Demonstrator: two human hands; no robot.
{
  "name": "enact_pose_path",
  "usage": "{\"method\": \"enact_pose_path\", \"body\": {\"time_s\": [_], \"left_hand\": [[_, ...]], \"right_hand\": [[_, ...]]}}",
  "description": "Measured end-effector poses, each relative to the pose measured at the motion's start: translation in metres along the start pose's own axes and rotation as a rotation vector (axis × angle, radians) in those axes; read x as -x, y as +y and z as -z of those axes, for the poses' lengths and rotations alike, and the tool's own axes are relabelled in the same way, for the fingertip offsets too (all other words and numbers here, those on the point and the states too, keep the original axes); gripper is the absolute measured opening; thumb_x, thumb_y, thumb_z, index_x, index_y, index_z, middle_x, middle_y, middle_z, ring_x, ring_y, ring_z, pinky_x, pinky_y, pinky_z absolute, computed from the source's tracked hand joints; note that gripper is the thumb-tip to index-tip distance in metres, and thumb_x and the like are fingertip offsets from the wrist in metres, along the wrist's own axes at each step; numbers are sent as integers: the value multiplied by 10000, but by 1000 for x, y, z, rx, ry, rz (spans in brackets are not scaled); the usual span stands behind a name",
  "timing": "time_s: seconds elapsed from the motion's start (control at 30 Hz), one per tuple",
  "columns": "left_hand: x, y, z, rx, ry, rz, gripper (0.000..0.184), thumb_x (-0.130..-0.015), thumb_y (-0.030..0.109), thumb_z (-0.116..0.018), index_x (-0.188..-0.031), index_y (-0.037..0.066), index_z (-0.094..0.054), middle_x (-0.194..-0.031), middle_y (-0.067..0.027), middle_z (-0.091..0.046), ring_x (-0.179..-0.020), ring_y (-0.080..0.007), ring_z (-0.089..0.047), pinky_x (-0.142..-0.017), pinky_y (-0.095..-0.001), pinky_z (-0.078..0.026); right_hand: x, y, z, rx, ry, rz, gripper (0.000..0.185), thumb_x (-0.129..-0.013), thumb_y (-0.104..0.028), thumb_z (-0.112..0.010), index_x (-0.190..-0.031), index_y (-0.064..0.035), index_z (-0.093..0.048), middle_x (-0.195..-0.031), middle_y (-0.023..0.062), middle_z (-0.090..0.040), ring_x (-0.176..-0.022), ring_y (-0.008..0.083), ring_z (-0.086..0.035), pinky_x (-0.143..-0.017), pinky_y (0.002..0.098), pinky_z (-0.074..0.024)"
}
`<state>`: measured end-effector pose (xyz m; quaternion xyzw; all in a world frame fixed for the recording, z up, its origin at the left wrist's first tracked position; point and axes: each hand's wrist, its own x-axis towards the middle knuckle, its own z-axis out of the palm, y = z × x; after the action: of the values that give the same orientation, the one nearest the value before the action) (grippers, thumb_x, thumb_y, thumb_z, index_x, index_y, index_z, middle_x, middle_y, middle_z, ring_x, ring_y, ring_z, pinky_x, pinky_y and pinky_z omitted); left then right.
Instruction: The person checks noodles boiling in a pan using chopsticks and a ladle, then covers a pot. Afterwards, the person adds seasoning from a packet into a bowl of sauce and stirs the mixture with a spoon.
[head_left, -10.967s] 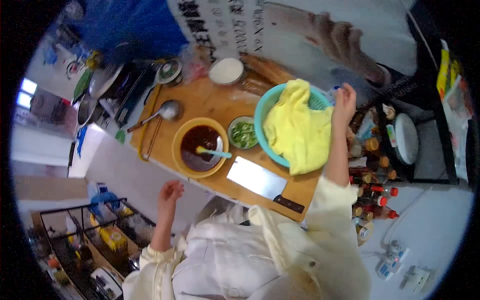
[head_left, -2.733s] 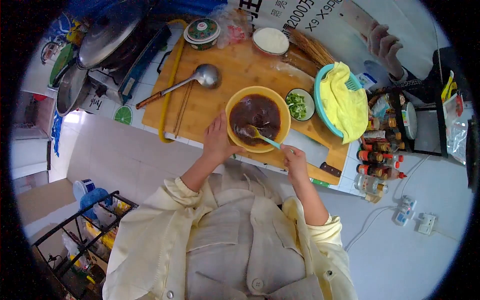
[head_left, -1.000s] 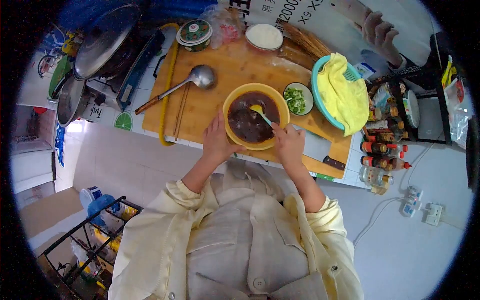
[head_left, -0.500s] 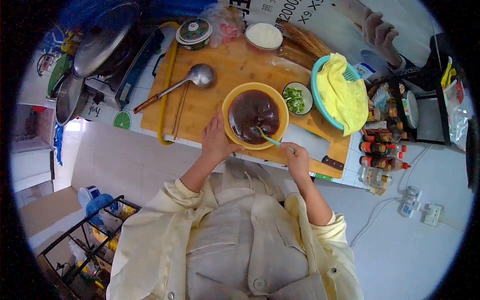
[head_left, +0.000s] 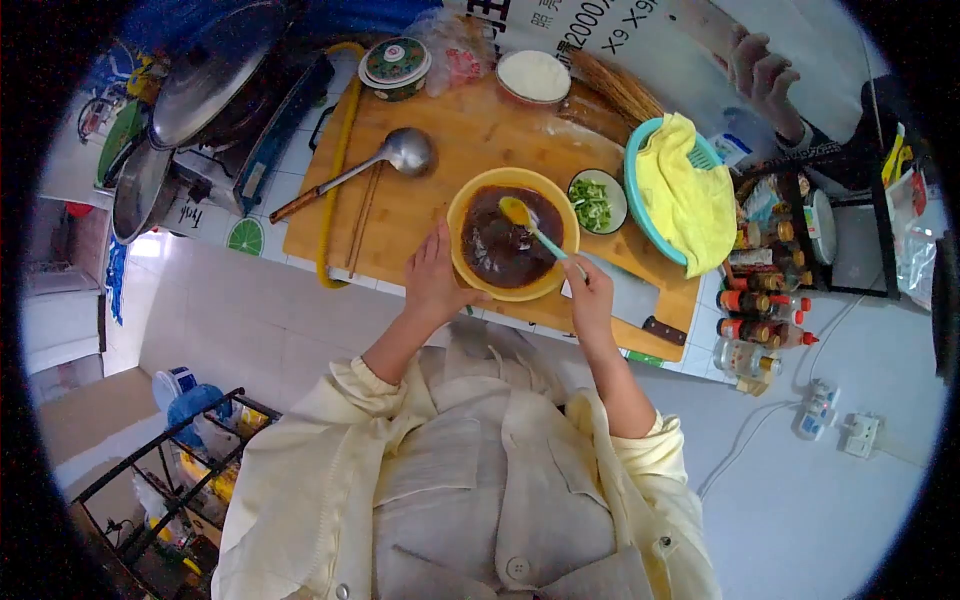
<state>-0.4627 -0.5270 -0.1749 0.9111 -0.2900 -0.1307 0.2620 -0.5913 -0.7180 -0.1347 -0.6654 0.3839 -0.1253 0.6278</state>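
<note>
A yellow bowl [head_left: 568,255] of dark brown liquid stands at the front edge of the wooden board [head_left: 480,130]. My left hand [head_left: 432,280] lies against the bowl's left side, fingers along its outer wall and thumb at the near rim. My right hand [head_left: 590,297] grips the handle of a light-blue spoon [head_left: 545,241], whose yellowish head is at the liquid's surface. Right of the bowl sits a small dish of chopped greens [head_left: 593,206]. A cleaver [head_left: 625,297] lies on the board, partly hidden behind my right hand.
A teal basket [head_left: 640,215] with a yellow cloth [head_left: 685,195] stands right, near several bottles [head_left: 745,300]. Left on the board are a metal ladle [head_left: 406,152] and chopsticks [head_left: 365,220]. Behind are a lidded pot [head_left: 395,68] and a white-filled bowl [head_left: 534,77]. A wok [head_left: 215,80] stands far left.
Since the oldest frame, both hands have come to the bowl, and my right hand has taken the spoon. In the last half second the spoon's head has moved from the near side towards the far side.
</note>
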Motion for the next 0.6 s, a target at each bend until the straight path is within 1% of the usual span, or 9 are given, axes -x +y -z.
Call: {"method": "enact_pose_path", "body": {"time_s": [0.07, 0.1, 0.17, 0.3, 0.4, 0.47, 0.5, 0.57, 0.6], "left_hand": [[0, 1, 1, -6, -1, 2, 1303, -462, 416, -870, -1445, 13, -117, -1385, -190, -365, -1290, -315, -360, -1038, -441, -301], [-1, 2, 2, -5, -10, 10, 1301, -463, 418, -870, -1445, 13, -118, -1388, -187, -363, -1293, -312, -356, -1041, -438, -299], [-2, 2, 2, -3, -19, 16, 1300, -465, 421, -869, -1445, 13, -119, -1391, -185, -360, -1296, -308, -351, -1044, -434, -297], [-2, -1, 0, -16, -37, 25, 1292, -469, 423, -868, -1444, 11, -126, -1392, -177, -359, -1302, -302, -341, -1049, -431, -291], [0, 1, 1, -23, -42, 32, 1291, -466, 419, -869, -1442, 9, -129, -1391, -175, -358, -1305, -304, -336, -1051, -435, -287], [1, 5, 5, -17, -36, 40, 1291, -464, 415, -870, -1442, 8, -132, -1391, -176, -357, -1307, -305, -333, -1053, -436, -284], [1, 7, 7, -2, -43, 52, 1292, -463, 410, -871, -1441, 5, -131, -1389, -176, -360, -1305, -307, -334, -1053, -439, -283], [0, 6, 7, 12, -49, 63, 1293, -461, 406, -872, -1441, 2, -131, -1387, -175, -362, -1304, -308, -335, -1052, -442, -283], [0, 4, 5, 14, -34, 39, 1295, -460, 404, -873, -1441, 0, -129, -1388, -174, -362, -1301, -311, -338, -1052, -445, -283]], "right_hand": [[-13, 4, 4, 558, 116, 599, 199, -859, -198, -624, -1025, -99, -670, -720, 44, -564, -631, 187, -516, -570, 314, -359], [-14, -3, 3, 558, 117, 600, 199, -859, -198, -624, -1025, -99, -670, -720, 44, -564, -631, 187, -516, -570, 314, -359], [-14, -18, 3, 974, 152, 708, 191, -821, -170, -631, -1002, -153, -691, -774, 85, -576, -705, 254, -554, -630, 363, -372], [-19, -8, 9, 1094, 135, 769, 190, -802, -167, -639, -982, -144, -694, -774, 68, -572, -709, 242, -552, -665, 366, -364], [-11, -2, 18, 1072, 140, 710, 187, -803, -168, -628, -976, -138, -692, -783, 74, -581, -715, 243, -553, -663, 361, -361], [-3, -3, 25, 1026, 87, 615, 174, -810, -163, -609, -955, -116, -693, -782, 80, -605, -710, 262, -571, -635, 357, -387], [-2, 3, 28, 1027, 83, 616, 174, -810, -163, -609, -955, -116, -693, -782, 80, -605, -710, 262, -571, -635, 357, -387], [1, 17, 35, 775, 18, 443, 171, -839, -151, -571, -944, -86, -689, -816, 113, -642, -696, 284, -590, -599, 363, -419], [5, 17, 35, 775, 18, 443, 171, -839, -151, -571, -944, -86, -689, -816, 113, -642, -696, 284, -590, -599, 363, -419]]}}
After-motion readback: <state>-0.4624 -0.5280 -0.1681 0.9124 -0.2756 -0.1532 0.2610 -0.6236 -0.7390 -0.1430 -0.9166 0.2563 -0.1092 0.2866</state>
